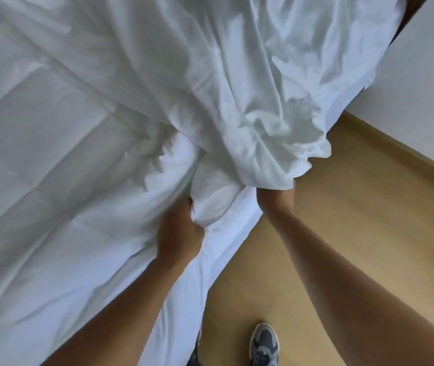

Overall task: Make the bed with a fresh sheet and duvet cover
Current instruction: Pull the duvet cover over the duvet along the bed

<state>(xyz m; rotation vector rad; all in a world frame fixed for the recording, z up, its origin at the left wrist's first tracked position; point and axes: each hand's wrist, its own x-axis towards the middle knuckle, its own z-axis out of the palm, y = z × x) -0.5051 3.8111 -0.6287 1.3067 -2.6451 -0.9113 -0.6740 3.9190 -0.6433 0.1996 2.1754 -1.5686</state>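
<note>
We judge we're stuffing the duvet (52, 186) into its cover (210, 75) at the edge of the bed (218, 260). The left grip (180, 233) clenches a duvet corner. The right grip (276, 198) is buried in the cover, so we cannot tell its state. Next, mate the corners.

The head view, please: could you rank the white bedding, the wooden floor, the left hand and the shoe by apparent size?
1. white bedding
2. wooden floor
3. left hand and shoe: near alike; the shoe is farther off and cut by the frame, so unranked.
</note>
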